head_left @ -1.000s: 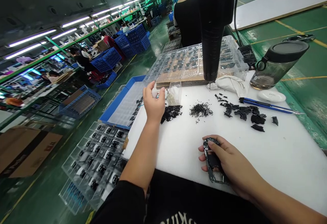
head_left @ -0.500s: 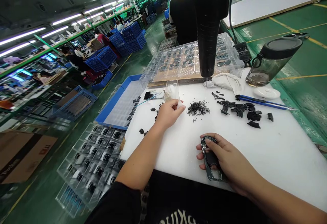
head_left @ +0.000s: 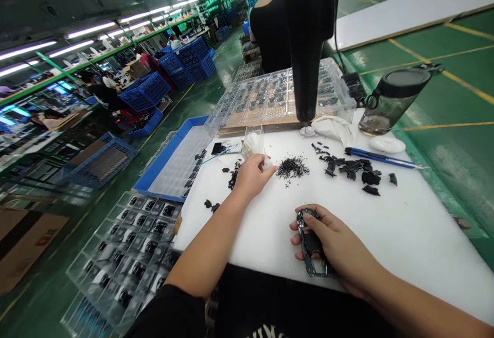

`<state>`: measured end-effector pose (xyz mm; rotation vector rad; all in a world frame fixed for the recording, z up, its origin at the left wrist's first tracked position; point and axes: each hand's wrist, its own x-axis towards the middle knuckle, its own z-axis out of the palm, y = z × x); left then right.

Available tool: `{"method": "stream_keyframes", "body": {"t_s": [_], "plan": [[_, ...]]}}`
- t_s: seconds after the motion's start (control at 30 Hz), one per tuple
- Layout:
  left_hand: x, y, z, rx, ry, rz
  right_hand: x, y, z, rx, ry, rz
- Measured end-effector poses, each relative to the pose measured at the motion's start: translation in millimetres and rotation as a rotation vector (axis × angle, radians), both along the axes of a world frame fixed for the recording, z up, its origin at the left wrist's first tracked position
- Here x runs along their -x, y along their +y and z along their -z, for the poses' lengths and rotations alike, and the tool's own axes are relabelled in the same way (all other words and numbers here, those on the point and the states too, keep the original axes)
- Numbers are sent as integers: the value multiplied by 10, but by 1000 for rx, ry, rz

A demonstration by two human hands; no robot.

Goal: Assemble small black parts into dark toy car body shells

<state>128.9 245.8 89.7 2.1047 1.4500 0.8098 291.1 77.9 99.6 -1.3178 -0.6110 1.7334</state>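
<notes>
My right hand is closed around a dark, glossy plastic housing with a rounded top and an opening near its lower end, held low over the white work surface. My left hand is bent at the front of a clear plastic box with white, crumpled material in it. Its thumb and fingertips come together around something whitish that I cannot make out. Just right of those fingers lies a heap of tiny black screws. An upright black electric screwdriver hangs behind the heap, its bit pointing down.
Black plastic pieces, blue-handled tweezers, a white oval object and a tilted drink bottle are on the right. Clear parts trays and a blue tray stand left. Another tray and a person are beyond.
The whole view has shifted slightly, with the table things now further left in the picture. Both hands keep nearly the same pose, the housing still in the right one.
</notes>
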Motion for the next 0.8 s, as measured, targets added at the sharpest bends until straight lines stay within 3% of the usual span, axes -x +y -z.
{"method": "stream_keyframes", "body": {"t_s": [0.3,0.5,0.63,0.8], "plan": [[26,-37,26,-57,17,-45,13,-23,3,-40,10,-11],[139,-51,50,-369,-204,-70,15,7,52,-54,32,-6],[179,-119,-75,-530,-316,-23,24,1,75,-62,47,5],[151,-237,-331,-580,-318,39,8,-11,109,-68,98,38]]}}
